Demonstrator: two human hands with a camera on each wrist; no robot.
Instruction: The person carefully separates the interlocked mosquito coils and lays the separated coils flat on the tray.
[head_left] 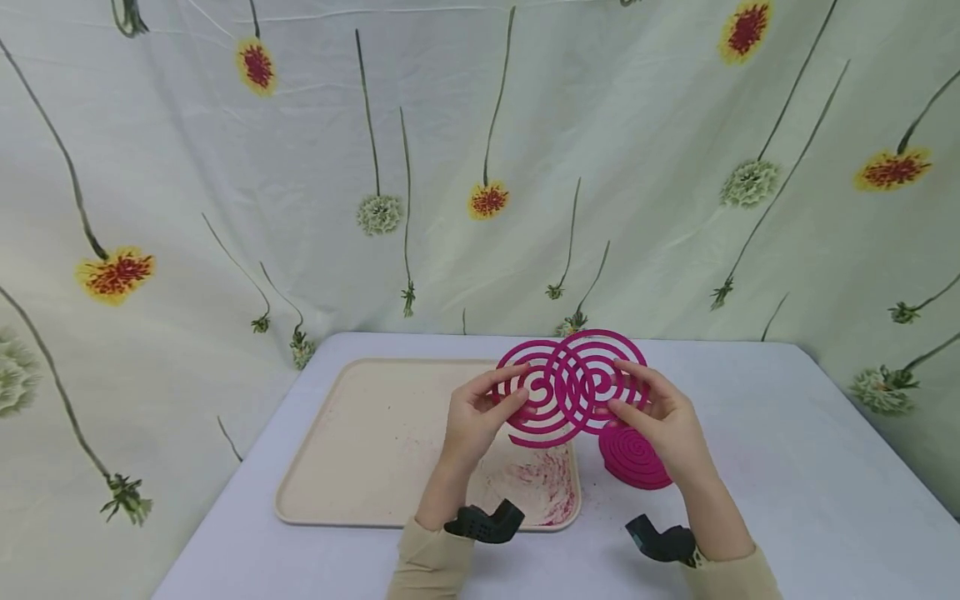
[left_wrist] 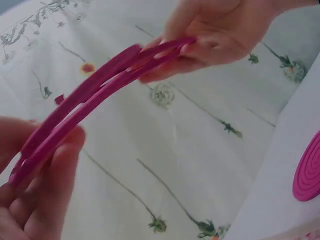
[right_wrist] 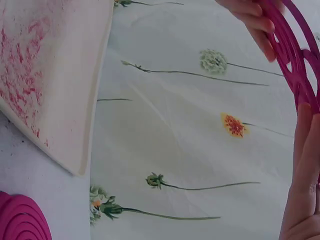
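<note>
Two magenta mosquito coils are held up above the table, partly overlapping in the head view. My left hand (head_left: 471,421) pinches the left coil (head_left: 536,443) between thumb and fingers near its middle. On the other side, my right hand (head_left: 670,423) grips the right coil (head_left: 600,333) the same way. Seen edge-on in the left wrist view, the coils (left_wrist: 75,116) run as two thin, slightly bowed layers between both hands. A stack of tightly wound magenta coils (head_left: 632,458) lies on the table below my right hand, which partly overlaps it.
A beige tray (head_left: 360,450) lies at the left of the white table (head_left: 787,467), with pink crumbs and smears (head_left: 551,483) at its near right corner. A flower-printed cloth (head_left: 450,267) hangs behind. Each wrist carries a black device (head_left: 486,523).
</note>
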